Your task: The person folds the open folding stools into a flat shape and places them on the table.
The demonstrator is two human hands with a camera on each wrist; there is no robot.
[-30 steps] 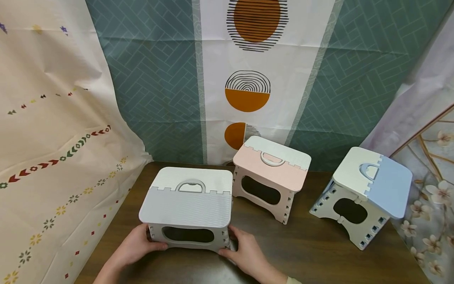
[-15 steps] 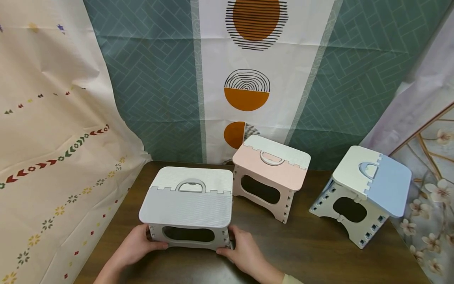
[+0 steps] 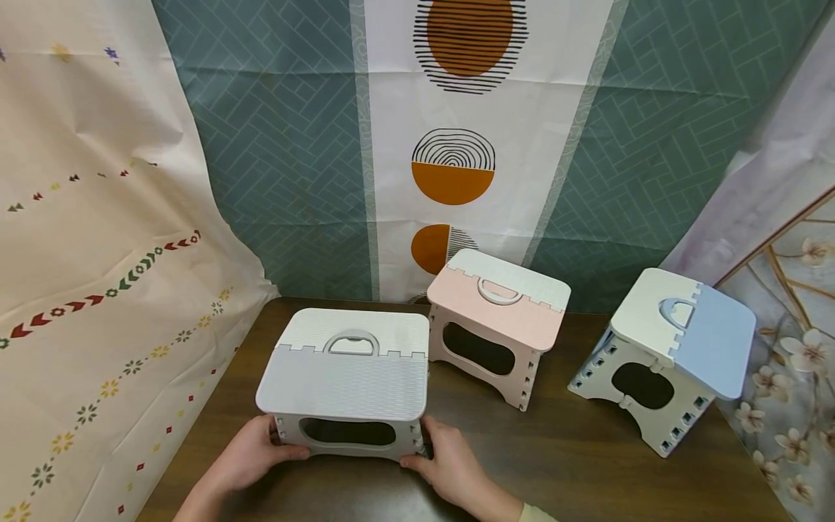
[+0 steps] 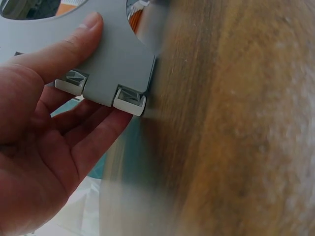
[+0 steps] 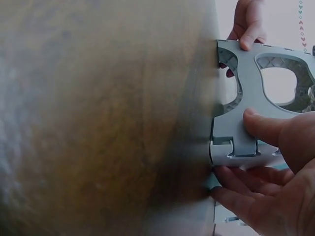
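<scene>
A grey and white folding step stool stands unfolded at the left of the table, its grey handle lying in the top. My left hand grips the lower left leg, thumb across the front panel and fingers round the side. At the opposite leg, my right hand holds the stool the same way. In the left wrist view the thumb presses the grey panel while the fingers reach beneath its hinged edge. The right wrist view has the right thumb on the front panel, fingers behind the side.
A pink and white folding stool stands close behind to the right. Farther right is a blue and white one, turned at an angle. All rest on a dark wooden table, with patterned cloths hanging behind and at both sides.
</scene>
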